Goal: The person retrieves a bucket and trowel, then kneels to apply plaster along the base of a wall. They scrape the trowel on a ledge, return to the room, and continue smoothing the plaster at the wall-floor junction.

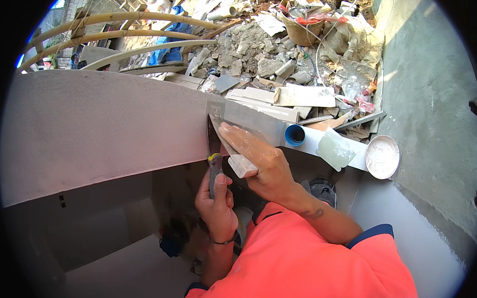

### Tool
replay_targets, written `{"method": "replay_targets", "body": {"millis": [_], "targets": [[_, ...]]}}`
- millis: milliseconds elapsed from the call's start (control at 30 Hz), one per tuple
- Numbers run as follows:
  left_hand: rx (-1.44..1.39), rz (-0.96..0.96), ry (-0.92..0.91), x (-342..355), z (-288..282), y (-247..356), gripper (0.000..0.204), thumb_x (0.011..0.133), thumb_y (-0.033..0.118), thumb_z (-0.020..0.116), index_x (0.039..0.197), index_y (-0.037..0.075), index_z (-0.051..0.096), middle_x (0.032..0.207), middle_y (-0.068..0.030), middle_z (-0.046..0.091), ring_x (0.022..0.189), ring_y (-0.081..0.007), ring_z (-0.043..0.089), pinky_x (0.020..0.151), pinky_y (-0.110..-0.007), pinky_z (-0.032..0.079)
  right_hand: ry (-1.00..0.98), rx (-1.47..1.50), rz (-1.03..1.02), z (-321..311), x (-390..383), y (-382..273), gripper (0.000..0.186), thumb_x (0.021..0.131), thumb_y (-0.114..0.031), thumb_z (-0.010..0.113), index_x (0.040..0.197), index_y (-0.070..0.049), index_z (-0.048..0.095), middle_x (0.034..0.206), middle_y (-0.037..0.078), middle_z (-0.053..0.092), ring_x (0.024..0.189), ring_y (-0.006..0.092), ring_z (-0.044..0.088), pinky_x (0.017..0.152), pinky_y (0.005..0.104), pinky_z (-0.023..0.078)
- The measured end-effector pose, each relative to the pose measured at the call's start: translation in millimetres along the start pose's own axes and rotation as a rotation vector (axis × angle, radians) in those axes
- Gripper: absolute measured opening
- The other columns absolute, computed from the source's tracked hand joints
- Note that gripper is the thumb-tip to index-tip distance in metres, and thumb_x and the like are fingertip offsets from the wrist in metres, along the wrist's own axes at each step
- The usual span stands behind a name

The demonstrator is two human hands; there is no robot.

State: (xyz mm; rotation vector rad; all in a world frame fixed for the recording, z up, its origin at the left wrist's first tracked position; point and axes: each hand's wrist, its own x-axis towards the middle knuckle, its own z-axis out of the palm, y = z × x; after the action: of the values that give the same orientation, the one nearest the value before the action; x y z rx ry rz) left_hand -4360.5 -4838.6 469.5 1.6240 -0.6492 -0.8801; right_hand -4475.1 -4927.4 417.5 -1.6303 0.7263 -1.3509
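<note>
My left hand is closed round the grey and yellow handle of a putty knife, its blade pointing up. The blade meets or lies very close to the plastering trowel; I cannot tell if they touch. My right hand grips that trowel, whose pale wooden handle end sticks out below my fingers. Both tools are above the near edge of the smooth wall top. To the right of my right hand stand a blue cup, a grey-green sheet smeared with white paste and a round white tub of paste.
Beyond the wall top lie rubble, broken boards and a basket of waste. Curved bamboo poles cross the far left. A grey rendered wall rises on the right.
</note>
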Motion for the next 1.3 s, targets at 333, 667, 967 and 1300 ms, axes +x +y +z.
{"method": "replay_targets", "body": {"millis": [333, 667, 967, 1300], "targets": [[-0.002, -0.001, 0.018, -0.1, -1.0, -0.2, 0.042, 0.101, 0.021, 0.068, 0.135, -0.002, 0.061, 0.086, -0.0011, 0.063, 0.054, -0.0005, 0.039, 0.046, -0.019, 0.028, 0.031, 0.047, -0.112, -1.9, 1.8, 1.5, 0.077, 0.072, 0.005, 0.071, 0.147, -0.005, 0.052, 0.145, 0.018, 0.057, 0.130, 0.0400, 0.057, 0.106, 0.0455, 0.049], [0.024, 0.000, 0.023, -2.1, -1.7, 0.1, 0.041, 0.100, 0.018, 0.067, 0.136, -0.002, 0.060, 0.086, -0.0011, 0.064, 0.054, -0.0004, 0.041, 0.046, -0.019, 0.029, 0.072, -0.072, 0.086, -5.3, 8.9, -3.0, 0.075, 0.072, 0.006, 0.069, 0.145, -0.005, 0.055, 0.143, 0.016, 0.059, 0.129, 0.0376, 0.059, 0.105, 0.0440, 0.050], [0.042, -0.013, 0.031, -3.7, 0.0, 0.3, 0.042, 0.101, 0.017, 0.066, 0.138, -0.002, 0.059, 0.085, -0.0012, 0.063, 0.054, -0.0001, 0.040, 0.045, -0.018, 0.029, 0.048, -0.067, 0.088, -7.9, 8.5, -2.6, 0.077, 0.074, 0.000, 0.073, 0.148, -0.009, 0.053, 0.145, 0.015, 0.058, 0.134, 0.0352, 0.056, 0.107, 0.0418, 0.050], [-0.044, 0.042, 0.012, 0.7, 0.4, -1.0, 0.042, 0.102, 0.017, 0.066, 0.138, -0.003, 0.059, 0.087, 0.0009, 0.063, 0.056, 0.0008, 0.040, 0.046, -0.018, 0.028, -0.048, -0.022, -0.023, -2.6, 1.2, -17.9, 0.075, 0.076, -0.007, 0.074, 0.147, -0.013, 0.054, 0.149, 0.011, 0.056, 0.136, 0.0366, 0.054, 0.105, 0.0579, 0.048]]}}
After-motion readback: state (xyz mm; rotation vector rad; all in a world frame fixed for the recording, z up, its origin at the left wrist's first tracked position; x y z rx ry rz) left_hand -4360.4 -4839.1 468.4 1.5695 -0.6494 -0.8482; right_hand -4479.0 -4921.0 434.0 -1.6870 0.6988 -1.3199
